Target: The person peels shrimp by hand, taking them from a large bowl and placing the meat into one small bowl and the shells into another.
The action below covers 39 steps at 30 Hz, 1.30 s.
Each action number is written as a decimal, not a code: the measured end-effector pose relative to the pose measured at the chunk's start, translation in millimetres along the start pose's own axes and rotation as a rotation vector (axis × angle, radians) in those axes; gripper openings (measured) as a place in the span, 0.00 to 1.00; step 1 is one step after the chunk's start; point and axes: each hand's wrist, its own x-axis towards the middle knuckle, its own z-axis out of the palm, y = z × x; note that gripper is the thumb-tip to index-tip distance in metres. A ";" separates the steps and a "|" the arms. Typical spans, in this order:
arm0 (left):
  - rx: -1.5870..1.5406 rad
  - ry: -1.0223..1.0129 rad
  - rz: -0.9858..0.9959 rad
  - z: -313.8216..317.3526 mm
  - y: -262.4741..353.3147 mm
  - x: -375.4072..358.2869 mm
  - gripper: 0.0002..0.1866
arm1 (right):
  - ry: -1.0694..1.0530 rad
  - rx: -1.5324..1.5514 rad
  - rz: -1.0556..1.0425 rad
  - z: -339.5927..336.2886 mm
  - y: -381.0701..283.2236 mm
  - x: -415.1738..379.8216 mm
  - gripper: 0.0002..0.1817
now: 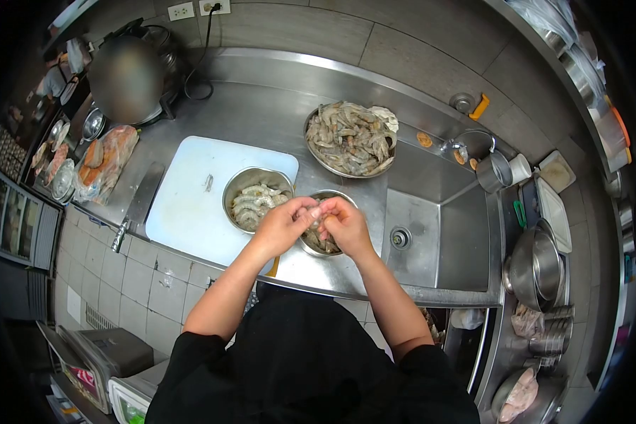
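My left hand [287, 225] and my right hand [344, 225] meet with pinched fingers around a shrimp [316, 220], which they largely hide. Both are over a small steel bowl [353, 203] holding greyish bits that look like shrimp shells. Just left of it, a second steel bowl [226, 205] contains peeled shrimp [252, 203] and rests partly on the white cutting board [184, 212]. Farther back, a large steel bowl [309, 157] is heaped with unpeeled shrimp [350, 134]. A small scrap [208, 183] lies on the board.
To the right is a sink basin [410, 258] with a faucet [482, 134]. A cleaver [147, 196] lies along the board's left side. Bagged orange-pink fish [106, 164] sits farther left. Stacked steel bowls [533, 268] stand at the far right.
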 end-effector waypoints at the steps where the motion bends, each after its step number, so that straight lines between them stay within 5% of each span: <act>1: 0.000 -0.001 0.001 -0.9 -0.9 0.2 0.15 | 0.001 -0.001 -0.001 2.1 -2.6 -1.7 0.10; 10: -0.182 -0.050 0.053 -9.9 -10.5 -5.8 0.15 | 0.109 -0.185 0.055 -27.3 -1.5 -7.5 0.13; 18: -0.440 0.104 0.076 6.2 -7.7 -3.0 0.12 | -0.077 -0.226 0.131 0.7 12.2 -8.2 0.10; 28: -0.457 0.140 0.060 -10.4 -13.7 -4.7 0.11 | 0.114 -0.412 -0.120 0.7 10.9 -10.1 0.08; 31: -0.295 0.275 0.034 -38.5 -17.1 -5.8 0.10 | 0.022 -0.872 -0.384 -4.3 8.2 -5.3 0.10; 33: 0.317 0.377 0.192 -57.4 -20.1 -5.1 0.10 | 0.020 -0.947 -0.417 -3.9 13.9 -3.3 0.10; 36: 0.449 0.458 0.187 -66.1 -28.5 -9.1 0.12 | -0.010 -1.038 -0.443 -10.3 10.5 6.2 0.08; 39: 0.368 0.458 0.153 -67.7 -16.3 -16.2 0.12 | 0.201 -1.004 -0.247 -37.3 -4.4 42.6 0.09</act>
